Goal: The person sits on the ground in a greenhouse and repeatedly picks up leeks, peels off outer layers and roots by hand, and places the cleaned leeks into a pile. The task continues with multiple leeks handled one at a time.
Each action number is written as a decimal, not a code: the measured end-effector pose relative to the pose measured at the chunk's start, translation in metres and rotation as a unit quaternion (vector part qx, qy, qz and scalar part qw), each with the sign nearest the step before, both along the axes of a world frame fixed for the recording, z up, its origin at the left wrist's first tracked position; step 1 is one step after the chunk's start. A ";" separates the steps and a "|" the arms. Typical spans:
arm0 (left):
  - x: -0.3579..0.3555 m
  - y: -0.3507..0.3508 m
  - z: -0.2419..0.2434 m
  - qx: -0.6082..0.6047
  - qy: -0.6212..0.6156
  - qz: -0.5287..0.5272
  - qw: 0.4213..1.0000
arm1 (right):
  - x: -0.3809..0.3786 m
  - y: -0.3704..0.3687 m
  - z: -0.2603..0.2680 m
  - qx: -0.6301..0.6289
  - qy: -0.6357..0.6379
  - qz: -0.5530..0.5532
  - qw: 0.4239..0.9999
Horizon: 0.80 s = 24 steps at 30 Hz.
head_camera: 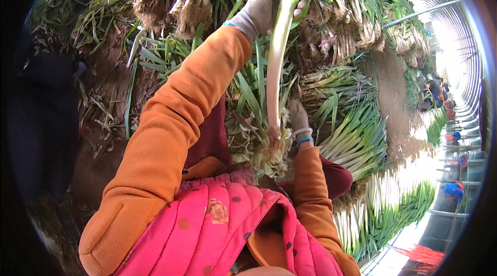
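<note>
My left hand (261,10), in a grey work glove, grips a single thick leek (276,66) just below its green leaves. The leek hangs nearly upright in the view, its pale stem running down to brownish roots between my knees. My right hand (299,116), also gloved and blurred, is close beside the lower stem on its right. I cannot tell whether its fingers touch the leek or hold anything. Stripped leaves and peelings (271,161) lie below the root end.
Bundled leeks with dry roots (192,8) lie ahead. A pile of cleaner leeks (351,136) is by my right knee, with white-stemmed leeks (382,206) farther right. Loose leaves (93,31) litter the soil at left. People (435,91) are far off under the arched frame.
</note>
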<state>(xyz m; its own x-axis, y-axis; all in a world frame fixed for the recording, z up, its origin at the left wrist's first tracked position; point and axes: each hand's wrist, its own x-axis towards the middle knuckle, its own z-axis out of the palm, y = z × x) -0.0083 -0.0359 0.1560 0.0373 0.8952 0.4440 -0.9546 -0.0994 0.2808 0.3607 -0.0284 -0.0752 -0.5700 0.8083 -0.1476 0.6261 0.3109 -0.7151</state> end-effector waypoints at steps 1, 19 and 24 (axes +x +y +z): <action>0.006 0.003 -0.001 0.000 -0.041 -0.005 0.999 | -0.021 0.002 0.039 -0.065 0.156 -0.003 0.986; 0.066 0.015 -0.010 -0.141 0.081 0.172 0.971 | -0.210 0.027 0.219 0.091 0.450 -0.145 0.876; 0.053 0.009 -0.007 -0.127 0.115 0.082 0.982 | -0.160 0.073 0.154 -0.350 0.600 -0.237 0.680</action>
